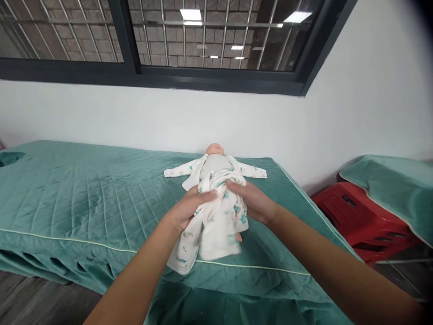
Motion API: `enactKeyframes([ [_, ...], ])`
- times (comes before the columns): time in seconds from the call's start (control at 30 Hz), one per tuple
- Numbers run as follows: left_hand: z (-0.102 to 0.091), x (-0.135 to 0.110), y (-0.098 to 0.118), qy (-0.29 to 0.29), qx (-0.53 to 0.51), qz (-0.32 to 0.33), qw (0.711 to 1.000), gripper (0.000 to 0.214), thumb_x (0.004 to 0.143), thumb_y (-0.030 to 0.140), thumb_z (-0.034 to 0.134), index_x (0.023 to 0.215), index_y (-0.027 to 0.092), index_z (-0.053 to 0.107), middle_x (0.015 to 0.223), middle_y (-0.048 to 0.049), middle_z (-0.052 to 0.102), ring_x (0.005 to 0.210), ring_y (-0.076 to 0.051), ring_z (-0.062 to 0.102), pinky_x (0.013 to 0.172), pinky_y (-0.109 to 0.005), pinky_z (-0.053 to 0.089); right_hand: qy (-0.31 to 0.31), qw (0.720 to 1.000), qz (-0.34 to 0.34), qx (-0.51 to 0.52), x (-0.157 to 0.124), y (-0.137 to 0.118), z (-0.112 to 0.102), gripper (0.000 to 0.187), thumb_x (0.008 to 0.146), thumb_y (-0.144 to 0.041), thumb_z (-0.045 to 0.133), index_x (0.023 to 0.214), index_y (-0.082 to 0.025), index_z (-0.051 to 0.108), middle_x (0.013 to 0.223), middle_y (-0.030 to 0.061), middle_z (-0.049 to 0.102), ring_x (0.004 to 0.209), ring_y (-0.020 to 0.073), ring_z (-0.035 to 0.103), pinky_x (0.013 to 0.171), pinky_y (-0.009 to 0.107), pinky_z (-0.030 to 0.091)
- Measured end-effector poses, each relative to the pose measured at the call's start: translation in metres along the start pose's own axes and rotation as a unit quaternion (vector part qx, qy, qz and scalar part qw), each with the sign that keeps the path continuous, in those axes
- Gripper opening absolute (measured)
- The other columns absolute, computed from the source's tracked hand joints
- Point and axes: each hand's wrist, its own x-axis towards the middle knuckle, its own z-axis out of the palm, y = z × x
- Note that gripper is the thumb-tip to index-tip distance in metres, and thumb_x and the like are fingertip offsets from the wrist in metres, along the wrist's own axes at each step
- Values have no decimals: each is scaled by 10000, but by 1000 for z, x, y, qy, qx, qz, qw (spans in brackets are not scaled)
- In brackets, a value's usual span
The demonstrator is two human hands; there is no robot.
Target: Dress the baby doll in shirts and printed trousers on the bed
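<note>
A baby doll [215, 149] lies on its back on the green bed, its head toward the wall. Its arms stretch out sideways in the sleeves of a white printed top [252, 171], which is spread apart over a pale grey torso. Over the lower body, my left hand [191, 205] and my right hand [253, 201] both grip white printed baby pants [219, 239], bunched at the top between my thumbs. The pants legs hang toward me, one blurred. A small bit of the doll's skin shows beside the right leg; the rest of its legs is hidden.
The quilted green bed cover [101, 194] reaches left and ends in a piped edge and skirt near me. Behind the bed stands a white wall [152, 117] under a dark-framed barred window [216, 79]. At right are red plastic stools [365, 216] partly under green cloth [395, 185].
</note>
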Motion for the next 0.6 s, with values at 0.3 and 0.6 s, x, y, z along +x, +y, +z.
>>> enactKeyframes([
  [0.3,10,4,-18,-2,44,-54,998,490,678,244,804,1138,131,680,1000,-121,739,824,-214,695,753,-315,543,62,987,54,141,-26,29,-19,470,886,-535,534,1152,-161,632,912,93,744,821,247,708,765,371,545],
  [0.6,22,21,-55,33,483,-20,875,160,733,218,624,877,158,663,918,-73,715,865,-232,654,755,-306,479,248,967,59,11,-82,119,-26,431,813,-443,660,1195,-244,660,986,75,758,869,289,711,770,400,550],
])
